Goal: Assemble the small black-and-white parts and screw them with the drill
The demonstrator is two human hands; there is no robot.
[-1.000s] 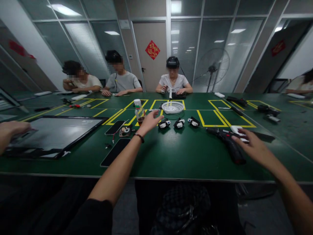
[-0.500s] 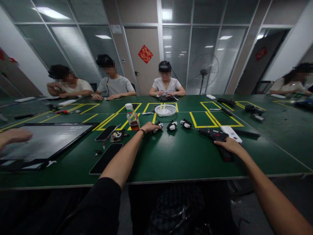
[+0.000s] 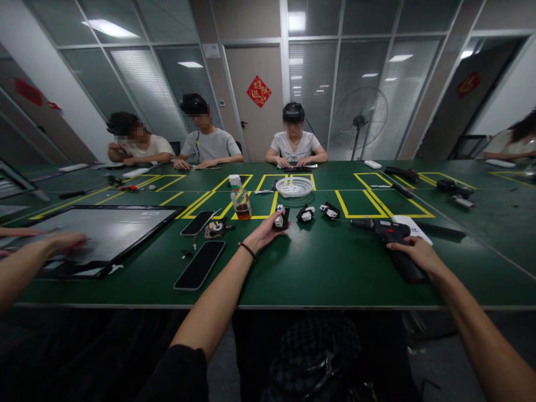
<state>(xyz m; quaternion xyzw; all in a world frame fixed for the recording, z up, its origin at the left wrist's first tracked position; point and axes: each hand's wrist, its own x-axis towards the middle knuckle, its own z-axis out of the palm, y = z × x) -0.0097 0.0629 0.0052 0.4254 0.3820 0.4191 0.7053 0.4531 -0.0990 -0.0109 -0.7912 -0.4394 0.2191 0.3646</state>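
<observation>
My left hand [image 3: 264, 232], a beaded bracelet at its wrist, grips a small black-and-white block-like part [image 3: 280, 218], turned so its white side faces left. Two similar black-and-white parts, a middle one [image 3: 306, 214] and a right-hand one [image 3: 330, 210], lie in a row to its right. My right hand [image 3: 415, 254] is closed round the handle of a black cordless drill [image 3: 383, 228], which lies on its side on the table. Its long thin bit points left toward the right-hand part. What the parts are exactly is too small to tell.
A bottle of dark liquid [image 3: 241, 202], two phones, the nearer one [image 3: 200, 266], and a small wired part [image 3: 216, 228] stand left. A white basket [image 3: 294, 187] sits ahead. Beside the drill lies a white box [image 3: 412, 228]. Another person's hand [image 3: 67, 243] works over a framed panel [image 3: 138, 237].
My left hand has turned its palm up and raised the part, which had been under its fingers. The right hand keeps its hold on the drill. The view has swung slightly left.
</observation>
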